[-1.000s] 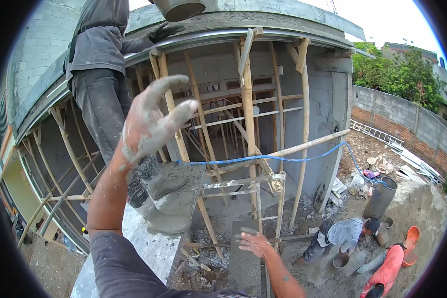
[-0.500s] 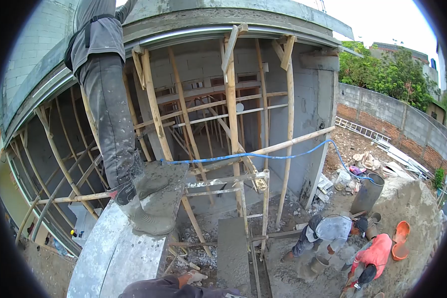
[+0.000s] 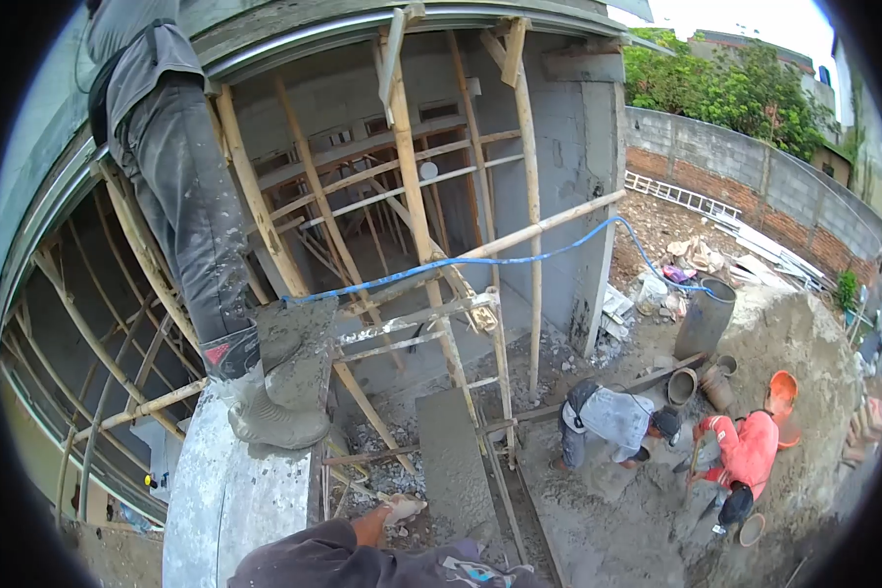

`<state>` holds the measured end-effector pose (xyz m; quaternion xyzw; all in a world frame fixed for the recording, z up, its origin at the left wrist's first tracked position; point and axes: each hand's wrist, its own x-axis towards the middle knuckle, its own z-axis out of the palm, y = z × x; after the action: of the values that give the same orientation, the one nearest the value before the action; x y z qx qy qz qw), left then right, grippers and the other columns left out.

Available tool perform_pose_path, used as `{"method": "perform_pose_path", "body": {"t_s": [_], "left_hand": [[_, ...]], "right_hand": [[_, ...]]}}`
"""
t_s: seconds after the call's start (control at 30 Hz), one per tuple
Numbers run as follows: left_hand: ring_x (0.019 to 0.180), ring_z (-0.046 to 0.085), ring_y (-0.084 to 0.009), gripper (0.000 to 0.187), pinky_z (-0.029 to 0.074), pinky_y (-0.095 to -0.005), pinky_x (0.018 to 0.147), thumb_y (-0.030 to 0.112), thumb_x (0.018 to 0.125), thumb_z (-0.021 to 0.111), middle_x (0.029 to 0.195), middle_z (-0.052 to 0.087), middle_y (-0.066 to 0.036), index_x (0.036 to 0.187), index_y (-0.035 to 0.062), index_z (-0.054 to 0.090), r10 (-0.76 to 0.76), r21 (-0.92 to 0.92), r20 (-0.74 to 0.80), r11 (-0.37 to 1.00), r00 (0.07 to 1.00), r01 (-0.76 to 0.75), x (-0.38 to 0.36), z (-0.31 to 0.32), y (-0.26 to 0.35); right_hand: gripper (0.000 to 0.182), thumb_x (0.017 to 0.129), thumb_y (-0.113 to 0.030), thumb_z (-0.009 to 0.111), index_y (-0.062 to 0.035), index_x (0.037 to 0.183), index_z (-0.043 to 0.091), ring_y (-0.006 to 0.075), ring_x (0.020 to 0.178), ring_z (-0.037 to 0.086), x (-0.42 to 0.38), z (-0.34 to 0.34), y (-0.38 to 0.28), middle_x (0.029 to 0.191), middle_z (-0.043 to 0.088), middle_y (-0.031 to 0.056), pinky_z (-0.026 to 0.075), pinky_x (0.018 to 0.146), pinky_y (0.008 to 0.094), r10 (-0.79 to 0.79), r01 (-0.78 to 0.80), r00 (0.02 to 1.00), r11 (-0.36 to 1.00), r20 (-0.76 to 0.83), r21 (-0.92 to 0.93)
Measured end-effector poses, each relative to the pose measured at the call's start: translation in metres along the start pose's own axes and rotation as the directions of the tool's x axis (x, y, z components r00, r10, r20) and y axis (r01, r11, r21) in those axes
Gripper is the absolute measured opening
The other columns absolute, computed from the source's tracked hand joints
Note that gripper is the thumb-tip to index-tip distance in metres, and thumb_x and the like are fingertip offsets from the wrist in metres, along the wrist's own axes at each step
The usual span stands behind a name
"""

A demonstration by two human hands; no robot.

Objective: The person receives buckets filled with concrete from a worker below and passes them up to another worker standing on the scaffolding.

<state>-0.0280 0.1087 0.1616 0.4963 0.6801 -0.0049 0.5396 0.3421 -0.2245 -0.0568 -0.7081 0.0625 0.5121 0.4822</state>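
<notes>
Building site, seen from a scaffold | left hand (image 3: 400, 508) open, empty, just beside cement-coated plank (image 3: 453, 461) | right hand unseen

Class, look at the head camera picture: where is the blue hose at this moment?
The blue hose runs across the middle of the view, draped along the slanting bamboo pole of the scaffold, then drops right into the grey drum beside the sand heap.

A blue hose (image 3: 480, 261) runs along bamboo scaffold poles (image 3: 529, 196). Below, two crouching workers (image 3: 612, 421) flank an orange plastic bucket (image 3: 780, 387).
</notes>
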Motion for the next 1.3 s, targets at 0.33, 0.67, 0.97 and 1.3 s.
{"method": "perform_pose_path", "body": {"t_s": [0.33, 0.67, 0.97, 1.3], "left_hand": [[0.063, 0.058, -0.0132, 0.02, 0.045, -0.0317, 0.052, 0.032, 0.087, 0.063, 0.074, 0.063, -0.001, 0.094, 0.0126, 0.062, -0.067, -0.126, 0.178, 0.988, 0.982, 0.09, 0.061, 0.004, -0.048], [0.061, 0.055, -0.0137, 0.02, 0.045, -0.0307, 0.052, 0.031, 0.087, 0.063, 0.077, 0.061, 0.0, 0.099, 0.0149, 0.061, -0.383, 0.249, 0.113, 0.904, 0.917, 0.347, 0.088, 0.031, -0.072], [0.085, 0.063, -0.013, 0.029, 0.048, -0.025, 0.073, 0.029, 0.089, 0.061, 0.096, 0.066, -0.005, 0.106, 0.0048, 0.061, -0.078, 0.029, 0.447, 0.997, 0.891, 0.073, 0.218, 0.176, -0.02], [0.077, 0.06, -0.0079, 0.026, 0.046, -0.0248, 0.064, 0.032, 0.087, 0.064, 0.088, 0.064, 0.003, 0.104, 0.0124, 0.062, -0.359, 0.194, 0.377, 0.932, 0.854, 0.306, 0.31, 0.197, -0.139]], "right_hand": [[0.039, 0.082, -0.029, 0.064, -0.0007, 0.108, 0.057, 0.0244, 0.082, 0.063, -0.054, -0.014, -0.034, 0.095, 0.063, 0.0124, 0.051, 0.065, 0.0394, 0.091, -0.058, 0.968, 0.988, -0.233, 0.145], [0.031, 0.087, -0.027, 0.06, -0.007, 0.111, 0.055, 0.0184, 0.078, 0.064, -0.085, 0.015, 0.031, 0.091, 0.064, 0.0069, 0.05, 0.062, 0.033, 0.401, -0.342, 0.892, 0.899, -0.206, 0.273], [0.036, 0.088, -0.02, 0.059, 0.0011, 0.116, 0.054, 0.0174, 0.075, 0.063, -0.032, 0.106, 0.03, 0.091, 0.065, 0.01, 0.049, 0.061, 0.0266, 0.433, -0.426, 0.898, 0.9, -0.074, 0.097], [0.024, 0.087, -0.023, 0.059, -0.0008, 0.094, 0.065, 0.012, 0.072, 0.062, 0.001, 0.197, 0.059, 0.081, 0.066, 0.0054, 0.051, 0.064, 0.0265, 0.544, -0.544, 0.838, 0.839, -0.032, 0.027]]}}
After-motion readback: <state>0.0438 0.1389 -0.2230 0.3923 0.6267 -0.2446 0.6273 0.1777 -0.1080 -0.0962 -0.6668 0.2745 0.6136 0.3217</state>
